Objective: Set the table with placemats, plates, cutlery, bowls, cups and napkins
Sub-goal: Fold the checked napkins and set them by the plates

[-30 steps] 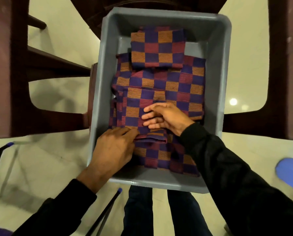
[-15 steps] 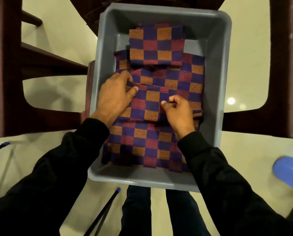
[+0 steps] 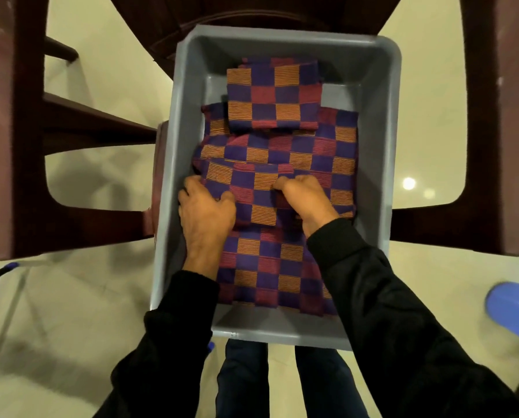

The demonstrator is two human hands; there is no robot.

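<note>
**Both hands gripping a folded checked cloth inside a grey bin**

Seen from above, a person in black sleeves reaches down into a grey plastic bin (image 3: 378,152) that holds several folded cloths woven in purple, red and orange checks; whether they are placemats or napkins cannot be told.

The left hand (image 3: 205,211) lies along the left inner wall of the bin. Its fingers are curled over the left edge of a small folded cloth (image 3: 252,194), with the thumb pressing onto the cloth's top. The right hand (image 3: 308,203) sits just beside it, across the same cloth. Its fingers are bent tight and bunch up the cloth's right part, so both hands have hold of this one piece. The cloth spans the gap between the two hands.

Under both hands and running back towards the wrists lies a larger checked cloth (image 3: 270,273). Beyond the fingertips, more layers of checked fabric (image 3: 312,152) spread across the bin. Farthest from the hands, near the bin's far wall, another small folded cloth (image 3: 271,98) rests on top.

Dark wooden chairs (image 3: 14,131) stand to the outside of each hand, on a pale floor (image 3: 56,312). Below the wrists, the person's legs (image 3: 243,378) show in dark trousers. A blurred blue object (image 3: 514,312) sits off to the right of the right arm.
</note>
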